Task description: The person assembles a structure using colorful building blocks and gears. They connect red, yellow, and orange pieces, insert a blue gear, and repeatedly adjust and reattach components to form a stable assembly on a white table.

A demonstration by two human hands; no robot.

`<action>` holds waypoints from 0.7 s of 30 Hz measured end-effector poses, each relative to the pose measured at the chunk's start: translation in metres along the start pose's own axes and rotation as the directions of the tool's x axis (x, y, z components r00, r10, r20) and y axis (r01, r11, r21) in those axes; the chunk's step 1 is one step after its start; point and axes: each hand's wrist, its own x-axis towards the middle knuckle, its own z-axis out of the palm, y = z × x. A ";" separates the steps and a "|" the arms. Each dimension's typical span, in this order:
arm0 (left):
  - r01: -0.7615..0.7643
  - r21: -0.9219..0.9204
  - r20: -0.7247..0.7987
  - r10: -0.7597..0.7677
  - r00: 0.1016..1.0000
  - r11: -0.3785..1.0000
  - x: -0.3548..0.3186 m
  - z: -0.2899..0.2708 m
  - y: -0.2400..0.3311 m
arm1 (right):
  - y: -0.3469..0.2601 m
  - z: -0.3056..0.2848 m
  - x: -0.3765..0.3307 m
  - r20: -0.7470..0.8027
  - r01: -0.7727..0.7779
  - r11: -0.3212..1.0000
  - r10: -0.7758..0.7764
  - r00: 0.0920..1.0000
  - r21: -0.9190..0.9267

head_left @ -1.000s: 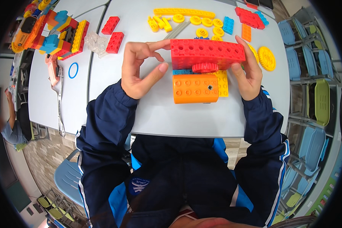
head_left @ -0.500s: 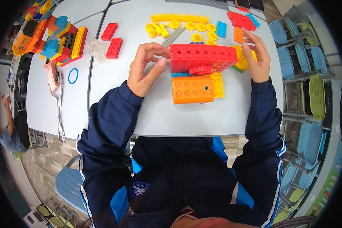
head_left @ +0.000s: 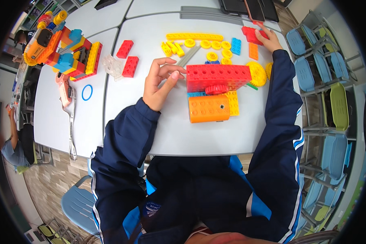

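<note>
A brick build lies on the white table (head_left: 215, 138): a large red block (head_left: 217, 77) with a red gear under it, an orange block (head_left: 208, 108) in front, and a yellow plate (head_left: 232, 102) at the right. My left hand (head_left: 160, 83) steadies the red block's left end with its fingertips. My right hand (head_left: 266, 38) is stretched to the far right and rests on a red brick (head_left: 251, 34) beside an orange brick (head_left: 253, 51). A big yellow gear (head_left: 257, 73) sits against the build's right end.
Yellow gears and a long yellow beam (head_left: 194, 37) lie behind the build, with a blue brick (head_left: 236, 46). Two red bricks (head_left: 128, 59) and clear pieces lie left. A colourful brick model (head_left: 63, 51), a blue ring (head_left: 87, 92) and blue chairs (head_left: 309, 61) surround the table.
My right hand left the build's right end and reached up to the red brick at the far right. The left hand stayed at the red block.
</note>
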 end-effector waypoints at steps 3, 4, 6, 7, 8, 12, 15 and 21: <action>0.007 0.024 -0.006 -0.007 1.000 1.000 -0.001 -0.002 0.001 | -0.025 0.003 -0.012 0.032 -0.063 0.997 0.065 0.997 -0.047; 0.008 0.029 -0.004 -0.008 1.000 1.000 -0.001 -0.003 0.001 | -0.035 -0.004 -0.016 0.066 -0.068 0.996 0.072 0.995 -0.062; 0.010 0.027 -0.003 -0.009 1.000 1.000 -0.001 -0.004 0.000 | -0.044 -0.018 -0.026 0.113 -0.091 0.991 0.102 0.988 -0.099; 0.014 0.027 -0.017 -0.014 1.000 1.000 0.000 -0.003 -0.001 | -0.047 -0.022 -0.030 0.127 -0.108 0.988 0.122 0.984 -0.111; 0.023 0.031 -0.029 -0.022 0.999 0.999 0.001 -0.003 -0.001 | -0.049 -0.024 -0.034 0.142 -0.128 0.984 0.145 0.979 -0.120; 0.014 0.024 -0.063 -0.012 0.998 1.000 0.004 -0.004 0.000 | -0.050 -0.037 -0.038 0.277 -0.061 0.979 0.114 0.954 -0.194; -0.021 0.081 -0.100 0.029 0.995 0.996 0.004 -0.005 -0.001 | -0.064 -0.042 -0.043 0.337 -0.044 0.971 0.124 0.933 -0.236; -0.028 0.095 -0.110 0.039 0.993 0.995 0.005 -0.004 -0.002 | -0.075 -0.049 -0.050 0.417 0.018 0.953 0.115 0.901 -0.302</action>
